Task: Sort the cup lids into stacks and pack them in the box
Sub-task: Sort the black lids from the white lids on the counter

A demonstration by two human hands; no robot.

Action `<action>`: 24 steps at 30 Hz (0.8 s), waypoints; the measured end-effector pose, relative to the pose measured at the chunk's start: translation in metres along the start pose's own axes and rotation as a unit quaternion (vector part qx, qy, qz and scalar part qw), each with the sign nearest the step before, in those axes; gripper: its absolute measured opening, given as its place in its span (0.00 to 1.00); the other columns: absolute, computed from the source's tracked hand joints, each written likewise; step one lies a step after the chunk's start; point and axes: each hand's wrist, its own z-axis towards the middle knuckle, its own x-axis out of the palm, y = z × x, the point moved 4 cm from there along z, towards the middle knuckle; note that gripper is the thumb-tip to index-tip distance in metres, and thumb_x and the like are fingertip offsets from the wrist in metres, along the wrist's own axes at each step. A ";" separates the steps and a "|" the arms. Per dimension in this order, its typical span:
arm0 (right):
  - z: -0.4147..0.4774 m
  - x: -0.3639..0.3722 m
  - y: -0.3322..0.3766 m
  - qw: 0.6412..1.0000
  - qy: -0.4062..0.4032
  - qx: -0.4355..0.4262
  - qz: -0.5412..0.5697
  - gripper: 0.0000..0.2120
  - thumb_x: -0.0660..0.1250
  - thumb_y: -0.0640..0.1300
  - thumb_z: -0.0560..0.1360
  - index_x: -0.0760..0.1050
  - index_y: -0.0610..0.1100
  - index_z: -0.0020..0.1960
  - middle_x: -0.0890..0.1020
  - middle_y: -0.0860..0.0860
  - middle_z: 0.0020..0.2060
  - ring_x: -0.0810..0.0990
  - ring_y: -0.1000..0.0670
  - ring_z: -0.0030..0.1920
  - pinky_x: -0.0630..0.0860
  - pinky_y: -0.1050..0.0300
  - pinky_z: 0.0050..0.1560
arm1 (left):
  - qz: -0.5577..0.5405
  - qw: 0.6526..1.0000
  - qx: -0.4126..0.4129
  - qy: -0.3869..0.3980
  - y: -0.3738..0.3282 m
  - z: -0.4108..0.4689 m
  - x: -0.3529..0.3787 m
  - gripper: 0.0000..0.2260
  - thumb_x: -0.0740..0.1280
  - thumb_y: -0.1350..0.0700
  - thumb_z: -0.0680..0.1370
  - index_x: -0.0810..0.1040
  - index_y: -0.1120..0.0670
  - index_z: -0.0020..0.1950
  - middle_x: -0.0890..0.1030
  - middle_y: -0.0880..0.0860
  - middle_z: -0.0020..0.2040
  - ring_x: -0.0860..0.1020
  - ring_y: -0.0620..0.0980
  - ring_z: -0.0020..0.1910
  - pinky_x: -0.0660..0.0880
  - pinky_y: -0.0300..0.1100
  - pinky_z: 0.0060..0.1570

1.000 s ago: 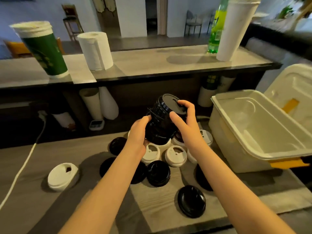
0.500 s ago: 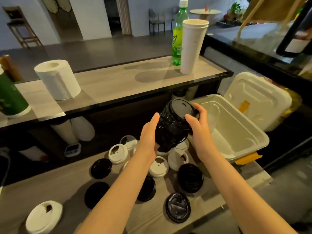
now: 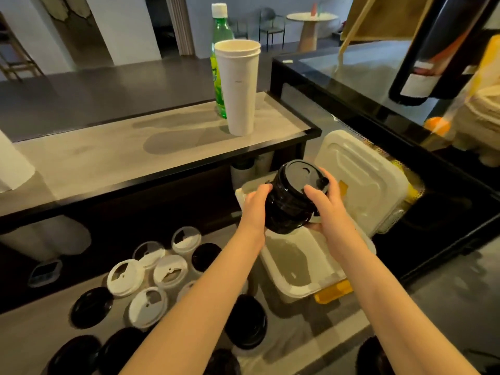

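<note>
Left hand (image 3: 254, 209) and right hand (image 3: 328, 209) clasp black lid stack (image 3: 290, 201) over box (image 3: 292, 269) — tilted, so loose squeeze could spill lids.

no text or label can be read

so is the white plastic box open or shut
Open: the white plastic box has its white lid tilted back, interior showing beneath the black cup-lid stack.
</note>
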 end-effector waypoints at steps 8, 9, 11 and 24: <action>0.040 -0.050 -0.038 0.993 -0.007 0.118 -0.021 0.28 0.65 0.48 0.76 0.58 0.53 0.72 0.74 0.51 0.61 0.75 0.53 0.50 0.77 0.55 0.41 | 0.025 0.991 -0.103 -0.078 0.055 0.048 0.041 0.18 0.61 0.45 0.72 0.81 0.57 0.50 0.83 0.60 0.51 0.81 0.57 0.50 0.76 0.52 0.53; 0.042 -0.053 -0.044 0.991 0.001 0.131 -0.019 0.27 0.65 0.48 0.76 0.59 0.53 0.71 0.75 0.52 0.58 0.75 0.56 0.48 0.78 0.54 0.42 | 0.026 0.989 -0.123 -0.084 0.061 0.053 0.040 0.20 0.62 0.44 0.69 0.80 0.57 0.51 0.82 0.60 0.51 0.80 0.58 0.50 0.77 0.53 0.53; 0.046 -0.057 -0.058 0.985 0.007 0.169 -0.018 0.25 0.66 0.49 0.75 0.62 0.52 0.69 0.75 0.53 0.56 0.75 0.56 0.48 0.78 0.51 0.46 | 0.043 0.981 -0.163 -0.097 0.078 0.065 0.034 0.22 0.62 0.44 0.65 0.80 0.57 0.52 0.82 0.60 0.51 0.80 0.59 0.50 0.76 0.54 0.56; 0.062 -0.058 -0.117 0.910 -0.106 0.377 0.139 0.26 0.69 0.38 0.71 0.66 0.44 0.67 0.73 0.42 0.55 0.73 0.41 0.49 0.71 0.49 0.31 | 0.096 0.930 -0.346 -0.081 0.125 0.109 0.032 0.19 0.58 0.45 0.77 0.77 0.58 0.38 0.78 0.59 0.37 0.76 0.57 0.38 0.72 0.45 0.42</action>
